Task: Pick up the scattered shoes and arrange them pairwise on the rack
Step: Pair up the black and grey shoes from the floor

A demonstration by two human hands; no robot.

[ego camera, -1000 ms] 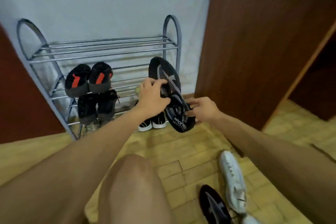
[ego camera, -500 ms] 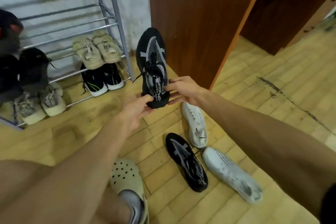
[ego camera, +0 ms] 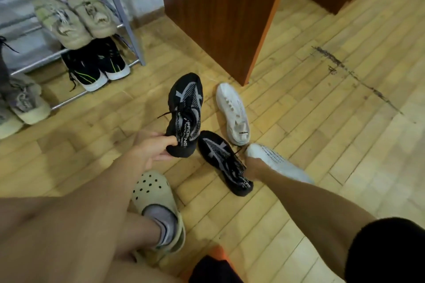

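1. The left hand [ego camera: 154, 147] grips the heel end of a black sneaker [ego camera: 185, 114], thumb over the top and fingers curled beneath; the shoe is lifted off the floor, its toe pointing away from the person
2. The matching second black sneaker [ego camera: 224, 162] lies on the wooden floor [ego camera: 322, 122] just right of the held one, toe angled up and left
3. The right hand [ego camera: 253, 167] is down at that shoe's laces and collar, touching it; whether its fingers have closed on the shoe cannot be told, since the wrist hides them
4. Two white sneakers lie beside: one [ego camera: 234, 114] behind the hand, the other [ego camera: 278, 162] just right of the forearm
5. The rack [ego camera: 128, 23] stands at upper left, well apart from both hands, holding a beige pair [ego camera: 76, 18] above a black pair with white soles [ego camera: 96, 64]
6. A beige clog [ego camera: 158, 204] is on the person's foot near the left forearm
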